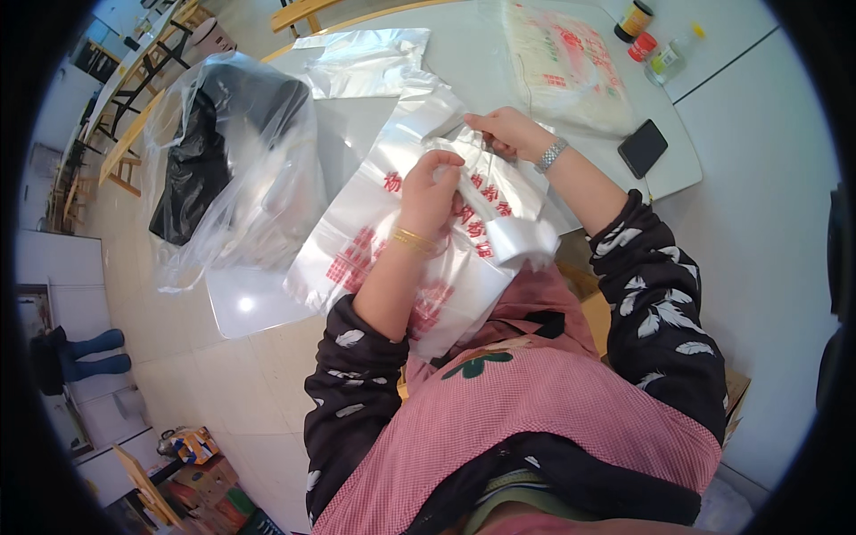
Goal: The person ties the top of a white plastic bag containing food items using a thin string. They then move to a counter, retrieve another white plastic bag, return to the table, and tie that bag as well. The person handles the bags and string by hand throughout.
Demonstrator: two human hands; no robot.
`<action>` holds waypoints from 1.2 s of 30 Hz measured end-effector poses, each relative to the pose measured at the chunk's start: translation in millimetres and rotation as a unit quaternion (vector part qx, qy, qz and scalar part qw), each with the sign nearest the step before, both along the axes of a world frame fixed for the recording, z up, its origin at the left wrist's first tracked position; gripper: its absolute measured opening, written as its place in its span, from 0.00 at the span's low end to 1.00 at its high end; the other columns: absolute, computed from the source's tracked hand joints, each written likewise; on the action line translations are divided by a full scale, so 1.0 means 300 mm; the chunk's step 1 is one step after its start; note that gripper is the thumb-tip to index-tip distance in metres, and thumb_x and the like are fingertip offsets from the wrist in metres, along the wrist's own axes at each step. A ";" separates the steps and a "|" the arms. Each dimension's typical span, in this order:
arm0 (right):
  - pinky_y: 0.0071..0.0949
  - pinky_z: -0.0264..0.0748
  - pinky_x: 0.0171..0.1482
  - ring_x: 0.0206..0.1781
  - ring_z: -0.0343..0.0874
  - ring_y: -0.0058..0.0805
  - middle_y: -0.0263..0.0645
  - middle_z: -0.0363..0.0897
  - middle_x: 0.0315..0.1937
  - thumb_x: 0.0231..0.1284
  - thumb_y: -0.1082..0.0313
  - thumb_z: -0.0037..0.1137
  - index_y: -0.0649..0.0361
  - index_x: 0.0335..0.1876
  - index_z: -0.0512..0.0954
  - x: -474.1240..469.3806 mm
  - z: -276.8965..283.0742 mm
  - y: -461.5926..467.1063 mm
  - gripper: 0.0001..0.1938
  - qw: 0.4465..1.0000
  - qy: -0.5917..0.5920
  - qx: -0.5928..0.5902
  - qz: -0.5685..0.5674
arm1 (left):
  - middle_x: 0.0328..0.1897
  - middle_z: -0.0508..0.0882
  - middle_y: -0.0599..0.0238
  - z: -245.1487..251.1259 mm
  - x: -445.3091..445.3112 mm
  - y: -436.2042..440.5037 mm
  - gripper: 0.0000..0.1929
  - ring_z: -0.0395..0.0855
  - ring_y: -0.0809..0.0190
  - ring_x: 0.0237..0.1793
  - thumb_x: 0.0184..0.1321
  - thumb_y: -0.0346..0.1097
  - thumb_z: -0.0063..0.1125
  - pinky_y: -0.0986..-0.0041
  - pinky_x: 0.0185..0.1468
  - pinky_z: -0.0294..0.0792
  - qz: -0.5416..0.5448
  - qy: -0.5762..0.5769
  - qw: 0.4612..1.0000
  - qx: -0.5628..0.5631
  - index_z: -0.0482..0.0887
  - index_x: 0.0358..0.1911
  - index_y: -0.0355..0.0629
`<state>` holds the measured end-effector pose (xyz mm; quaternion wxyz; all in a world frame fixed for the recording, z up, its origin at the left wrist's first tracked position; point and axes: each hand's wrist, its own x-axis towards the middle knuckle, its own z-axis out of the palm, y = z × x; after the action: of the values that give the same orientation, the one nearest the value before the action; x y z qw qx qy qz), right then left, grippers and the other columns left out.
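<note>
White plastic carrier bags with red printing spread over the table's near edge and hang down against my apron. My left hand pinches the plastic of a bag between thumb and curled fingers. Just beyond it, my right hand grips the bag's upper edge, its fingers partly hidden by the plastic. A loose, blurred fold of white plastic sticks out below the right wrist. To the left stands a large clear plastic bag with a black plastic bag inside it.
Flat silvery bags lie at the back of the white table. On the right are a printed pack of white contents, a black phone, a clear bottle, a red-lidded jar and a dark jar. A person's legs show far left.
</note>
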<state>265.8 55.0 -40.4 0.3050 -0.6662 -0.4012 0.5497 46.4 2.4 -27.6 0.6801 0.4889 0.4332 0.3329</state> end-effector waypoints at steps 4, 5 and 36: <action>0.21 0.62 0.22 0.20 0.62 0.14 0.27 0.71 0.24 0.66 0.56 0.61 0.64 0.37 0.79 -0.047 0.004 -0.006 0.15 0.988 0.077 0.064 -0.121 | 0.18 0.79 0.68 0.006 -0.004 0.005 0.08 0.72 0.73 0.13 0.66 0.31 0.53 0.80 0.16 0.62 -0.003 -0.008 0.999 -0.044 0.80 0.45 0.41; 0.19 0.62 0.23 0.22 0.63 0.14 0.27 0.71 0.26 0.68 0.58 0.59 0.63 0.38 0.78 -0.053 0.022 -0.023 0.14 0.980 0.090 0.124 -0.124 | 0.18 0.78 0.68 0.007 0.007 0.014 0.08 0.73 0.73 0.13 0.66 0.31 0.53 0.79 0.16 0.63 0.010 0.008 1.000 0.024 0.80 0.45 0.40; 0.23 0.80 0.50 0.42 0.80 0.22 0.36 0.80 0.41 0.75 0.65 0.48 0.64 0.47 0.78 -0.033 -0.063 -0.146 0.10 0.940 0.266 0.181 -0.109 | 0.28 0.79 0.66 -0.027 0.049 0.062 0.18 0.78 0.73 0.21 0.71 0.27 0.46 0.83 0.23 0.71 -0.015 0.013 0.998 0.062 0.69 0.63 0.39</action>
<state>255.8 11.2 -59.3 0.5747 -0.4685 -0.3227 0.5883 61.0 20.9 -35.8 0.6475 0.5414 0.4129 0.3424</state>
